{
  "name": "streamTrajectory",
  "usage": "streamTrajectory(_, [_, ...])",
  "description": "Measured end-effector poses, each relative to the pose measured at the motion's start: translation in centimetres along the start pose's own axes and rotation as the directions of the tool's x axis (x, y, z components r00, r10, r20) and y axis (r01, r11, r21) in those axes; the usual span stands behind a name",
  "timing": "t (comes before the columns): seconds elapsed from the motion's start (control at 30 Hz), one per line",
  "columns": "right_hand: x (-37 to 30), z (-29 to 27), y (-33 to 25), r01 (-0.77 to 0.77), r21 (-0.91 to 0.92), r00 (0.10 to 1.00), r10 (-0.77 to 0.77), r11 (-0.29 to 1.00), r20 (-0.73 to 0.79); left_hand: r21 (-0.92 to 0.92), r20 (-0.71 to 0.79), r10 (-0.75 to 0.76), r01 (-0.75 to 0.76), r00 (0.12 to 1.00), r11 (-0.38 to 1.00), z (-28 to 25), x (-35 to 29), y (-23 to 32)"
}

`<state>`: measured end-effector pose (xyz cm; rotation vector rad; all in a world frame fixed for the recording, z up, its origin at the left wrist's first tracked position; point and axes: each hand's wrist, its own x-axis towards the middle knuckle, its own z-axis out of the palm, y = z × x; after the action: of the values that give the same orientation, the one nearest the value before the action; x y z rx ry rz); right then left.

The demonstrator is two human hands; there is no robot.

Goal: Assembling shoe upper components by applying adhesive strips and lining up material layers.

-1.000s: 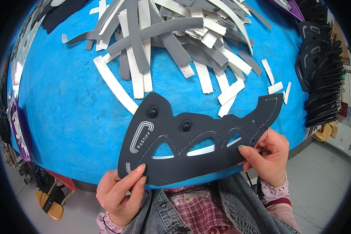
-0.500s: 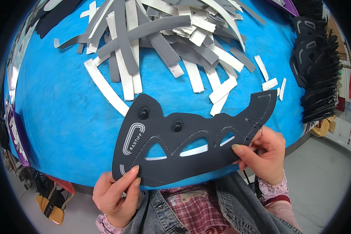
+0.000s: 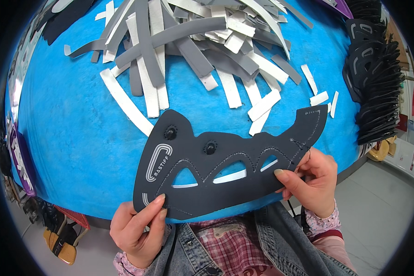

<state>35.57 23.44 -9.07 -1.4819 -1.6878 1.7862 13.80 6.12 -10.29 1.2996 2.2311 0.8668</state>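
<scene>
L grip [image 3: 135, 227] pinches lower L corner of a black panel [image 3: 211, 191]; R grip [image 3: 313, 184] pinches its lower edge near the R end, thumb on the face, other fingers partly hidden behind. So panel spans btwn both grips, face to the camera, at the near side of the worktop [image 3: 64, 138]; can't tell if it touches.

Panel mat'l: thin, smooth, matte, looks flexible. Bottom edge curved, top edge wavy, R end a narrow hooked tail just above R grip. Raised dotted/stitched lines arch around 3 cut-outs btwn grips, white edge showing along the bottom of each. 2 round black studs [image 3: 210, 147] up & R of L grip; pale looped print [image 3: 158, 162] above L grip.

Worktop: blue, mottled. Beyond both grips, messy pile of strips [image 3: 193, 50], grey & white, long, flat, some curved. Small white scraps [image 3: 319, 98] past R grip; farther R, a dense stack of black panels [image 3: 377, 92], sim. print.

Containers: purple bin [image 3: 25, 154] well L of L grip, white pcs inside; another purple container [image 3: 344, 8] far beyond R grip, mostly out of view, grey pcs in it.
</scene>
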Motion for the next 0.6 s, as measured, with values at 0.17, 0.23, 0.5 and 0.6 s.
streamTrajectory(0.17, [0.05,-0.07,-0.07,-0.004,-0.025,1.000,0.004,1.000,-0.003,0.023,0.008,0.011,-0.011,1.000,1.000,-0.09,0.05,0.06])
streamTrajectory(0.23, [0.15,0.02,-0.19,-0.028,0.008,0.999,0.028,1.000,0.016,0.036,0.020,0.007,-0.007,1.000,0.999,-0.12,0.04,0.08])
streamTrajectory(0.5, [0.18,0.28,-0.53,-0.049,-0.026,0.999,0.050,0.998,0.019,0.024,0.010,-0.023,0.022,1.000,0.999,-0.20,-0.16,0.00])
streamTrajectory(0.6, [0.21,0.24,-0.46,-0.052,-0.042,0.998,0.054,0.998,0.025,0.023,0.026,-0.030,0.030,0.999,0.999,-0.30,-0.26,-0.08])
